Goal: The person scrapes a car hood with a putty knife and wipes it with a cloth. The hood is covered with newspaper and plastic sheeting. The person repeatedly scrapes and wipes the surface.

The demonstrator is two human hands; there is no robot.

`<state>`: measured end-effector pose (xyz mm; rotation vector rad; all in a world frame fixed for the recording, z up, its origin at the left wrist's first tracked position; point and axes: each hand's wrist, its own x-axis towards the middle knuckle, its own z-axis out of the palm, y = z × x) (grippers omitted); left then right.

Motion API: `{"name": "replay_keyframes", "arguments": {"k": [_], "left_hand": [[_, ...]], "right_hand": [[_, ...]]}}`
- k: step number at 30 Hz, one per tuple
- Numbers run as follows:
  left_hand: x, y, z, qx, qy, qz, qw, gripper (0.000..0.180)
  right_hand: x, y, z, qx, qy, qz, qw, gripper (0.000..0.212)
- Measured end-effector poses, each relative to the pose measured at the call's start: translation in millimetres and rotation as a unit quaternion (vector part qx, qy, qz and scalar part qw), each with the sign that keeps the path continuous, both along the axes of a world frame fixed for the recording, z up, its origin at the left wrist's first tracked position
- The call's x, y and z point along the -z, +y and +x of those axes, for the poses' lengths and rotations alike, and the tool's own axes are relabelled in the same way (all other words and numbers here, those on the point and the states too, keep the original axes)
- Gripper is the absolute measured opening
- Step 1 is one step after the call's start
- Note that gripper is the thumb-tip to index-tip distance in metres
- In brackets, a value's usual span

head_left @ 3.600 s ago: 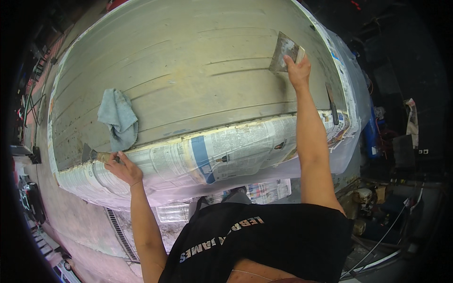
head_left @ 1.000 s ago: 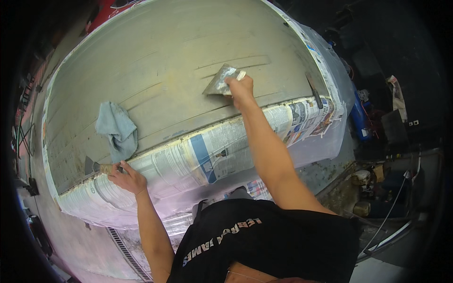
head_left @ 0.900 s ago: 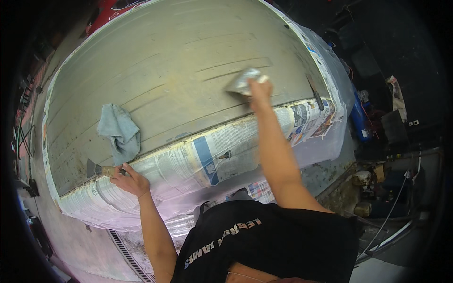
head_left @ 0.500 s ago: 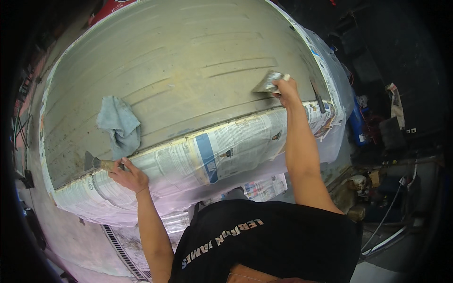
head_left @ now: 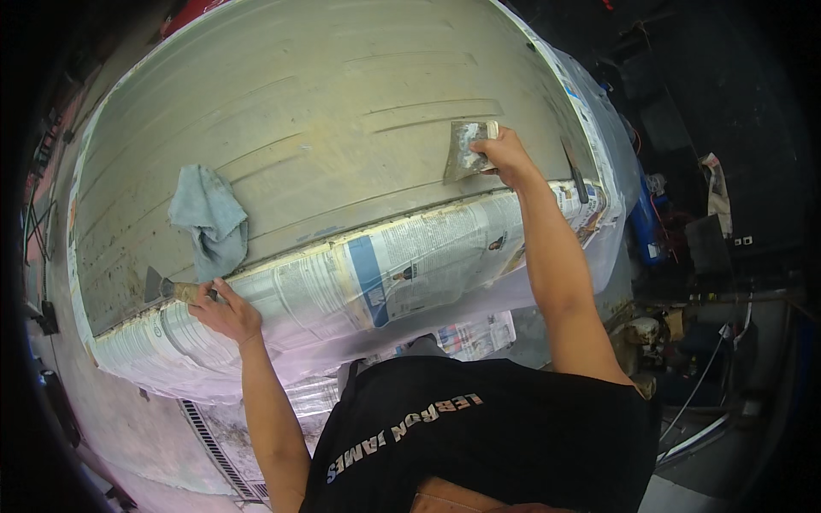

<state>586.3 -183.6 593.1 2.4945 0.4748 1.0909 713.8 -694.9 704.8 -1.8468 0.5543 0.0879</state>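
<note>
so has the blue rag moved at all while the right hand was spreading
No. The blue rag lies in the same spot on the grey panel, just above the newspaper masking.

Grey-green ribbed panel (head_left: 325,94), pale blue rag (head_left: 209,214), white-and-blue printed newspaper (head_left: 376,274).

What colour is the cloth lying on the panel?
Pale blue-grey cloth, seen best in the head view.
</note>
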Motion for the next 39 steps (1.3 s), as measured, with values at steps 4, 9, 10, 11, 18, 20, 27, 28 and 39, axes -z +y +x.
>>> {"name": "replay_keyframes", "arguments": {"k": [4, 9, 10, 11, 18, 20, 27, 28, 39], "left_hand": [[-4.3, -5.2, 2.0, -0.015, 0.011, -0.02, 1.0, 0.037], [-4.5, -4.0, 1.5, -0.008, 0.013, -0.018, 1.0, 0.037], [-5.8, -3.9, 1.0, -0.015, 0.02, -0.028, 0.999, 0.037], [-5.2, -3.3, 0.3, -0.015, 0.019, -0.024, 0.999, 0.037], [-4.3, -4.2, 2.1, -0.012, 0.015, -0.018, 1.0, 0.036], [-4.3, -2.5, 1.7, -0.011, 0.008, -0.02, 1.0, 0.036], [0.9, -2.8, 3.4, 0.007, 0.0, -0.014, 1.0, 0.032], [1.1, -3.6, 3.7, 0.005, 0.003, -0.015, 1.0, 0.032], [-0.2, -2.2, 3.4, 0.008, 0.001, -0.006, 1.0, 0.032]], "right_hand": [[11.2, -16.9, -0.4, 0.15, -0.04, 0.085, 0.984, 0.023], [33.6, 25.0, 7.5, 0.132, -0.1, 0.107, 0.98, 0.021], [33.7, 23.6, 4.7, 0.155, -0.106, 0.125, 0.974, 0.02], [31.1, 23.6, 2.8, 0.173, -0.113, 0.142, 0.968, 0.02], [36.2, 57.5, 4.7, 0.004, -0.135, 0.114, 0.984, 0.024], [33.0, 25.3, 18.5, 0.065, -0.18, 0.139, 0.972, 0.024], [32.5, -58.3, 48.5, 0.163, -0.19, 0.052, 0.967, 0.032], [37.1, -59.6, 51.7, 0.139, -0.197, -0.003, 0.971, 0.033], [49.6, -50.3, 63.3, 0.24, -0.287, -0.136, 0.918, 0.031]]}}
